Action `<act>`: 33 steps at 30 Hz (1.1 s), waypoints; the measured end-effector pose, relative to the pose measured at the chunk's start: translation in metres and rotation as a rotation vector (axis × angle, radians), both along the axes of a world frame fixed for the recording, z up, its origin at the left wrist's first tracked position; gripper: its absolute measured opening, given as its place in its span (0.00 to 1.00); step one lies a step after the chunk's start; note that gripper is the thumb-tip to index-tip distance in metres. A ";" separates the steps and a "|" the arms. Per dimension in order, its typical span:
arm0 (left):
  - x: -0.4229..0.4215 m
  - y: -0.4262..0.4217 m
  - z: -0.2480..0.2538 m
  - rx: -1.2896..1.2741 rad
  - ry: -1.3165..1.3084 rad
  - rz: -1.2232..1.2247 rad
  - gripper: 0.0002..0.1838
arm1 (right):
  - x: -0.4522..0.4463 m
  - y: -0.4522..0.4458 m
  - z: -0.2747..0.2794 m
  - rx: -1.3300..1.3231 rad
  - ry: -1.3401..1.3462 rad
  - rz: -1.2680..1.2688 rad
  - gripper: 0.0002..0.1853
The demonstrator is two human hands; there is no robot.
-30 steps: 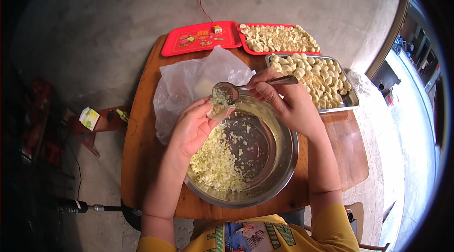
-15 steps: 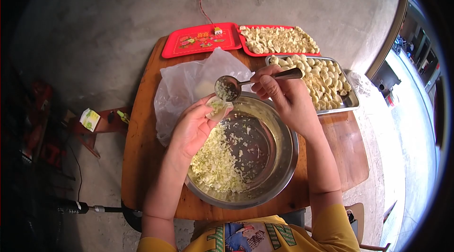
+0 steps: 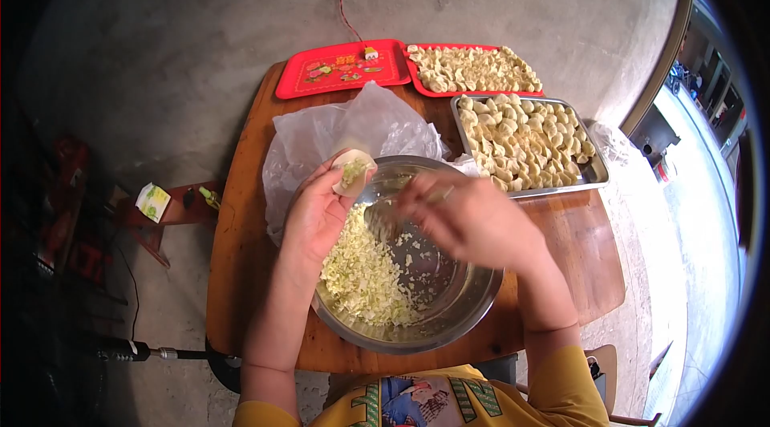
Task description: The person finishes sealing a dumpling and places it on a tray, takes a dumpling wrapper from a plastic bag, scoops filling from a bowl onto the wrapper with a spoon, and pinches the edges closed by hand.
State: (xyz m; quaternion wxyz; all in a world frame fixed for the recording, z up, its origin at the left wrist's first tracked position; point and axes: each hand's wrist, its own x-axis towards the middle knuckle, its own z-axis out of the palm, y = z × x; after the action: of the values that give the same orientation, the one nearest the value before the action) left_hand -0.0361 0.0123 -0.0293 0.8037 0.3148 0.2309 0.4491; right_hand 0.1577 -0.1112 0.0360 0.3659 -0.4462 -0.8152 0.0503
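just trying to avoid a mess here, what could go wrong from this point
The left hand holds the wrapper open, so its filling might spill. The spoon in the right hand, blurred over the bowl, could flick chopped vegetable out. The dumplings lie crowded in the metal tray and might stick together.

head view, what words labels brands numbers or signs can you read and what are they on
"囍", or very like it: gold mark on the flowered red tray.
"E" and "N", as they appear: green letters on the yellow shirt; partly cut off, so no whole word can be read.
Green-and-white packet at the left: any print is too small to read.
No brand or number can be made out.
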 end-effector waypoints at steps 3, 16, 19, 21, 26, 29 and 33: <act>0.001 -0.001 0.001 0.002 0.008 -0.031 0.17 | -0.033 -0.018 -0.005 -0.056 -0.322 0.066 0.09; 0.011 0.001 0.006 -0.123 -0.037 -0.131 0.16 | -0.084 -0.056 -0.048 -0.056 -0.493 0.211 0.08; 0.012 -0.001 0.007 -0.122 -0.042 -0.154 0.17 | -0.076 -0.046 -0.044 -0.108 -0.512 0.263 0.10; 0.012 -0.004 0.007 -0.099 -0.040 -0.180 0.18 | -0.058 -0.033 -0.031 -0.189 -0.490 0.275 0.13; 0.010 -0.019 0.016 -0.085 0.032 -0.165 0.19 | -0.001 0.008 0.001 -0.132 -0.131 -0.112 0.09; 0.013 -0.029 0.020 -0.067 -0.033 -0.187 0.18 | 0.009 0.020 0.008 -0.168 0.175 -0.239 0.06; 0.016 -0.034 0.020 -0.016 -0.022 -0.223 0.19 | 0.008 0.033 -0.006 -0.191 0.273 -0.190 0.06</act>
State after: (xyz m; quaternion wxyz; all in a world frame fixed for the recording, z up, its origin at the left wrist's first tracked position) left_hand -0.0204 -0.0214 -0.0094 0.8536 0.3270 0.1893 0.3585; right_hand 0.1661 -0.0787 0.0300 0.4321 -0.5431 -0.7036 0.1527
